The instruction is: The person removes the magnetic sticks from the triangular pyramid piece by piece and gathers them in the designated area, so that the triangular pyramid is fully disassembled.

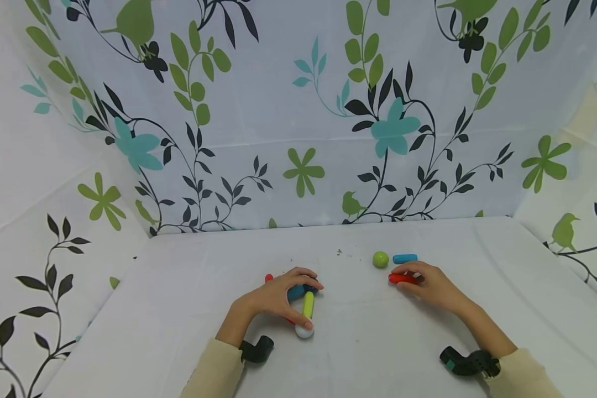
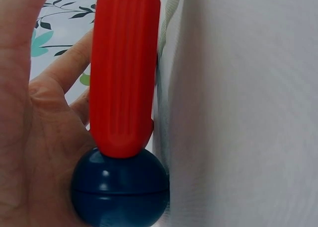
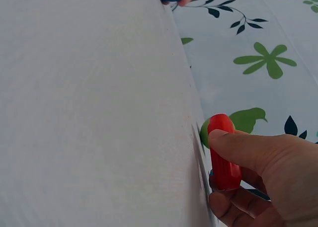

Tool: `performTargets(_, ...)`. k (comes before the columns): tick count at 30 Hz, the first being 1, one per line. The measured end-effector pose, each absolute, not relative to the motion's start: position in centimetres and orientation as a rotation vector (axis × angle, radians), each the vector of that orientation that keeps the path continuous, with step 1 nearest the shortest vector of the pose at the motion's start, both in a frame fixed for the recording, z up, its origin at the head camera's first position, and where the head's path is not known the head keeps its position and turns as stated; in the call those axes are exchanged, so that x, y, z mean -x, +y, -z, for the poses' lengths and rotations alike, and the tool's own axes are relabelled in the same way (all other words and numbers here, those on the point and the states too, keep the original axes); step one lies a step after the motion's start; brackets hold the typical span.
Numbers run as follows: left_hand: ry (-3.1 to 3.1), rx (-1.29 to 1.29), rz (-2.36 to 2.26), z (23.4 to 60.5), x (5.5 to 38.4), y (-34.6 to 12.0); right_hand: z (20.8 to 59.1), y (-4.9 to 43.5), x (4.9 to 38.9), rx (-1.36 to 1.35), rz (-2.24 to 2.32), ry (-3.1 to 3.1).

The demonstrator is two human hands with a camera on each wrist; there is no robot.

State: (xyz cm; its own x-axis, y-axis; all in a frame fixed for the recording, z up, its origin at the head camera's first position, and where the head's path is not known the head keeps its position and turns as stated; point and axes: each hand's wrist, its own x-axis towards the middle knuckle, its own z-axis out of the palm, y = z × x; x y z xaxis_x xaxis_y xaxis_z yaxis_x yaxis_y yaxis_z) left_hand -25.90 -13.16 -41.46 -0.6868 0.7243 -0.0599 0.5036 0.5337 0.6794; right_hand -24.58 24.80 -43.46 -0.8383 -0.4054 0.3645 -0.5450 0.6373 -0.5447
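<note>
On the white table at centre-left, my left hand curves over a joined frame of toy rods and balls. Its fingertips reach a dark blue ball and its thumb lies on a white ball. A yellow-green rod links those two balls, and a blue rod shows under the fingers. In the left wrist view a red rod stands in another dark blue ball beside the palm. My right hand pinches a loose red rod between thumb and fingers.
Just beyond the right hand lie a green ball and a loose blue rod. A cloth printed with leaves and birds rises behind the table. Each wrist wears a black camera mount.
</note>
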Motion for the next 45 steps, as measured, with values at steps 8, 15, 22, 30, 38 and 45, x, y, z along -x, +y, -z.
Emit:
performTargets(8, 2.439, -1.009, -0.922, 41.5, 25.9, -13.2, 43.8, 25.7, 24.8, -0.732, -0.933, -2.639)
performTargets(15, 2.438, -1.019, -0.927, 41.6, 25.9, -13.2, 44.1, 26.1, 25.1, -0.684, -0.888, -2.647)
performTargets(22, 2.43, -1.023, -0.944, 41.6, 25.9, -13.1, 44.1, 26.1, 25.1, -0.639, -0.903, -2.647)
performTargets(30, 2.45, -0.922, -1.048, 41.5, 25.8, -13.2, 44.1, 26.0, 25.1, -0.631, -0.898, -2.628)
performTargets(38, 2.548, -0.911, -1.118, 42.0, 26.1, -13.8, 43.3, 25.7, 25.0, -0.59, -0.929, -2.618)
performTargets(45, 2.657, -0.87, -1.058, 42.2, 26.4, -14.0, 42.3, 25.0, 24.5, -0.659, -0.936, -2.553)
